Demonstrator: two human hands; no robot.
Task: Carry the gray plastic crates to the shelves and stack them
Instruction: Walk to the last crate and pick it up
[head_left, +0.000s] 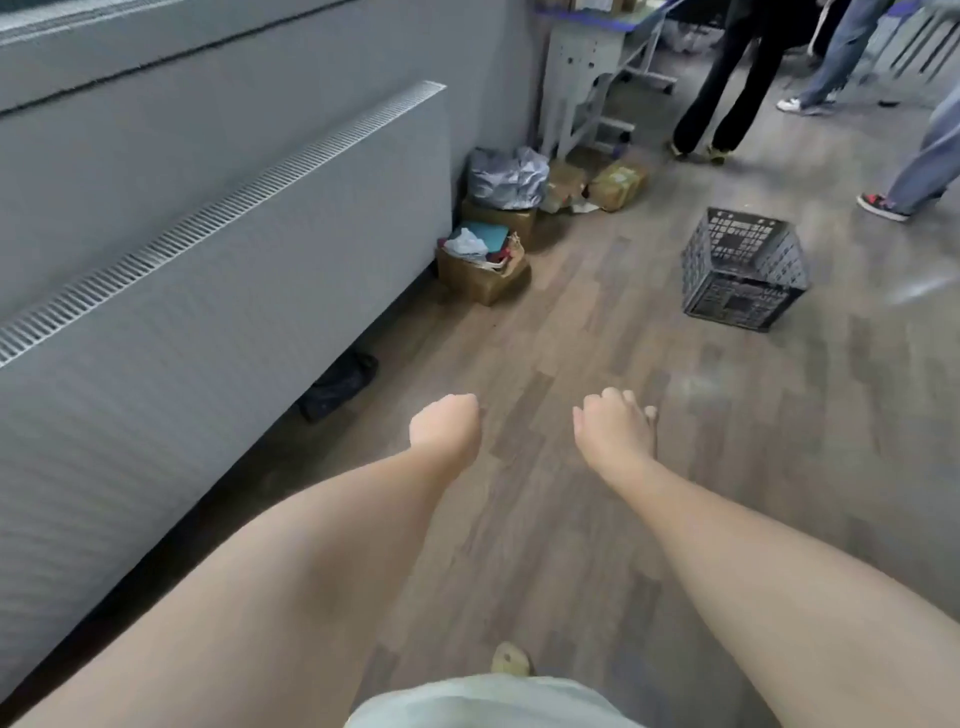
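Observation:
One gray plastic crate (744, 267) with lattice walls stands on the wooden floor, ahead and to the right, with nothing in it. Both my arms reach forward over the floor. My left hand (445, 426) is curled shut and holds nothing. My right hand (613, 428) is loosely curled, also with nothing in it. The crate is well beyond both hands, nearer to my right one. No shelves are in view.
A long gray radiator (208, 291) runs along the left wall. Cardboard boxes (485, 273) and a silver bag (506, 176) sit at its far end. A metal desk frame (587, 78) stands behind them. Legs of people (722, 104) stand at top right.

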